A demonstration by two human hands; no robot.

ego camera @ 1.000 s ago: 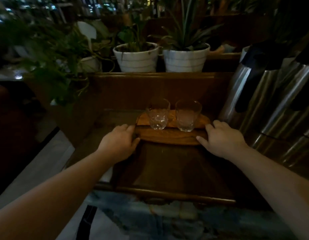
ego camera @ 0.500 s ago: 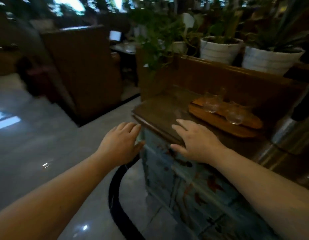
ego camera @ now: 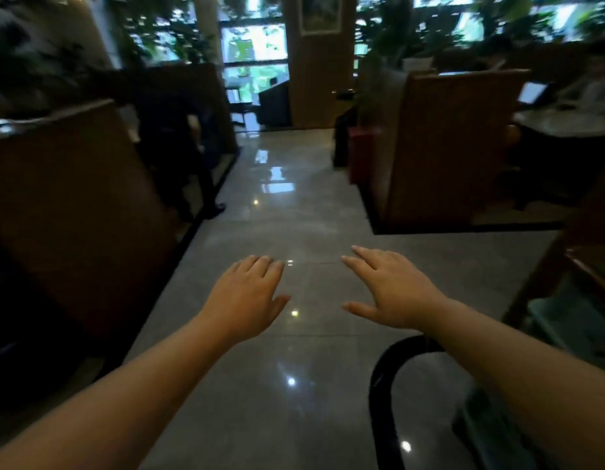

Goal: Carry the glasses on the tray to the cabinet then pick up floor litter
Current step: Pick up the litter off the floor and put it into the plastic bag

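Note:
My left hand [ego camera: 245, 296] and my right hand [ego camera: 389, 290] are stretched out in front of me, palms down, fingers apart, holding nothing, above a glossy grey tiled floor [ego camera: 287, 215]. The cabinet's edge [ego camera: 586, 266] shows only at the far right, with its bluish painted front below. The tray and the two glasses are out of view. I see no litter on the stretch of floor ahead; it is dim and a little blurred.
A tall wooden booth back [ego camera: 77, 205] lines the aisle on the left and another [ego camera: 450, 144] on the right. A person's dark legs and shoe [ego camera: 206, 184] reach into the aisle's left side. A black curved floor inlay [ego camera: 382, 395] runs at lower right.
Both hands have let go of the tray and come off the cabinet. My view has swung left from the cabinet top to the aisle floor, so tray and glasses have left the frame.

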